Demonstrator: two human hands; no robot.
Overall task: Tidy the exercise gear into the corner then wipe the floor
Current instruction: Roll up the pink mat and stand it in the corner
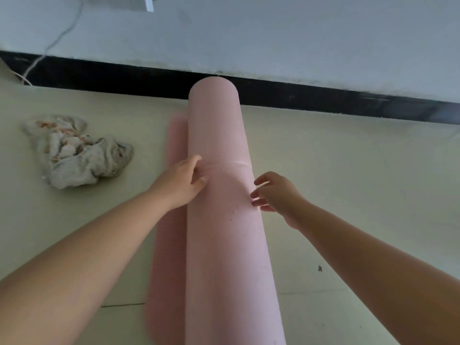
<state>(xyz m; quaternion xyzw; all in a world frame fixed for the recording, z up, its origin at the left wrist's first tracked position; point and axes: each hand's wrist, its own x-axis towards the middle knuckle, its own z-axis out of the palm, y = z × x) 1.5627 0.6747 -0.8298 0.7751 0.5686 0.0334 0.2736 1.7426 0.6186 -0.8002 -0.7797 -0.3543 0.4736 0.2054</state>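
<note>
Pink rolled mat (219, 220) lies between left grip (183, 181) and right grip (276, 192)

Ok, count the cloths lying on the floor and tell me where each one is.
1. A crumpled grey-white rag with orange stains lies on the pale floor, left of the rolled pink exercise mat, near the black skirting. Others may lie outside the view.

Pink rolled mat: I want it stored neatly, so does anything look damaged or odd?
The pink rolled foam mat has small dark nicks near the right hand and a crease by the left hand.
</note>
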